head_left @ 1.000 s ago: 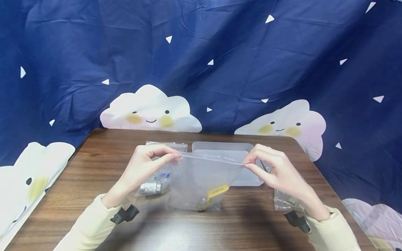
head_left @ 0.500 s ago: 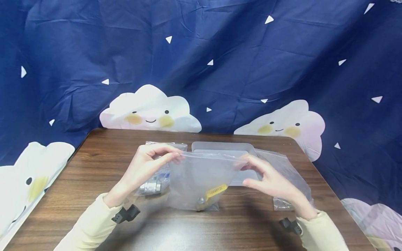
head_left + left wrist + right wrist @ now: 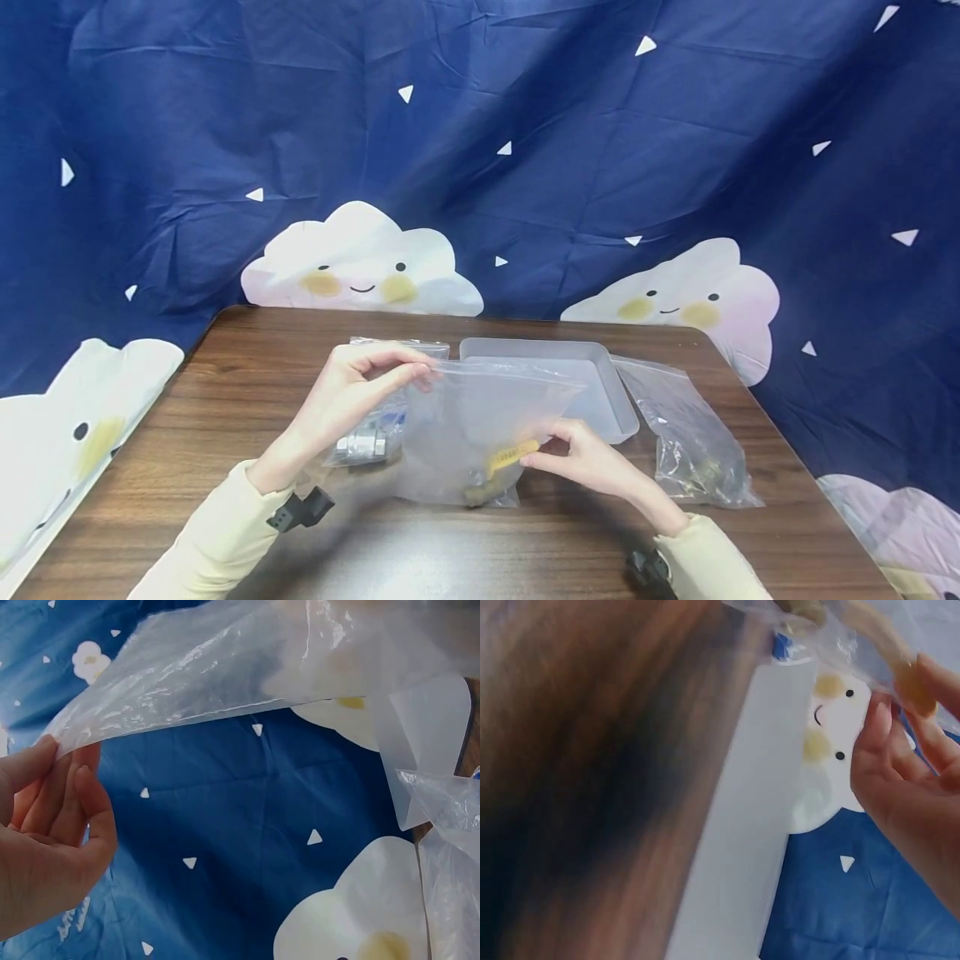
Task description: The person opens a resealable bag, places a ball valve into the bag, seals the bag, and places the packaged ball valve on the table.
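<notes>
A translucent zip bag (image 3: 472, 417) hangs upright over the table, its bottom at the tabletop. Inside, low down, lies what looks like a brass ball valve (image 3: 476, 493) with a yellow lever handle (image 3: 504, 457). My left hand (image 3: 341, 404) pinches the bag's top left corner between thumb and fingers; the left wrist view shows the stretched bag (image 3: 210, 675) running from that pinch. My right hand (image 3: 588, 461) pinches the end of the yellow handle through the bag's side. In the right wrist view, thumb and fingers close around that handle (image 3: 889, 645). The bag film blurs the valve body.
Behind the bag stands a shallow translucent tray (image 3: 600, 400). A clear bag with a metal fitting (image 3: 363, 446) lies to the left, partly behind my left hand. Another clear bag (image 3: 690, 433) with small brass-coloured parts lies on the right of the wooden table (image 3: 247, 367).
My right hand has let go of the bag's top right edge and moved down and left to grip the yellow handle. My left hand keeps its pinch almost in place.
</notes>
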A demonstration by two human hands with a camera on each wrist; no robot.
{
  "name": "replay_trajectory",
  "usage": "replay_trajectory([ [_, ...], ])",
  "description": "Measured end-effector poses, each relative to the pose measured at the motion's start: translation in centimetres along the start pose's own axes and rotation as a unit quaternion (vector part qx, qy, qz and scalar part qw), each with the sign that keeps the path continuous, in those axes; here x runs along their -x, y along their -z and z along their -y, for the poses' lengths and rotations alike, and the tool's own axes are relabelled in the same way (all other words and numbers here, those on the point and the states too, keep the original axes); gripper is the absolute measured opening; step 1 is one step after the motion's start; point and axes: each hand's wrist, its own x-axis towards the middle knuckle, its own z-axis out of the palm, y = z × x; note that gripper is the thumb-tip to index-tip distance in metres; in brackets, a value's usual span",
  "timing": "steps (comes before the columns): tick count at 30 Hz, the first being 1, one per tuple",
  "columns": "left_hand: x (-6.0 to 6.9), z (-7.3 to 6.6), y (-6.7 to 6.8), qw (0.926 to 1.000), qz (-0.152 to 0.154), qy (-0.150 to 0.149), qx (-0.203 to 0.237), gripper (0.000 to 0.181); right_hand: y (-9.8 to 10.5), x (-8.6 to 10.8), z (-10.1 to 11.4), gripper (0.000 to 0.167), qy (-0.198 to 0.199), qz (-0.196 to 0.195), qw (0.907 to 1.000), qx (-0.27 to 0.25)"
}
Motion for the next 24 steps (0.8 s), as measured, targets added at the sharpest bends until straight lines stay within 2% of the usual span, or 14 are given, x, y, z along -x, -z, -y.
replay_trajectory([
  [2,0.0,0.0,0.0,1.0000,-0.001,0.007,0.000,0.012,-0.3,0.0,-0.2,0.021,-0.005,0.004,0.9998,-0.021],
  [8,0.0,0.4,0.2,0.9998,-0.003,0.020,-0.005,0.012,-0.8,0.6,-0.5,0.021,-0.034,-0.013,0.9986,-0.039],
  [12,-0.1,0.8,0.3,0.9991,-0.013,0.037,-0.014,0.013,-0.8,0.9,-0.6,0.022,-0.055,0.001,0.9966,-0.061],
  [15,-0.2,1.2,0.5,0.9985,-0.019,0.048,-0.018,0.014,-1.0,0.9,-0.7,0.026,-0.066,0.022,0.9922,-0.103],
  [18,-0.2,1.5,0.9,0.9983,-0.018,0.051,-0.021,0.015,-1.5,1.0,-0.8,0.031,-0.075,0.040,0.9840,-0.157],
  [24,-0.1,2.1,2.4,0.9955,-0.013,0.070,-0.063,0.015,-2.9,0.8,-0.7,0.034,-0.084,0.057,0.9734,-0.206],
])
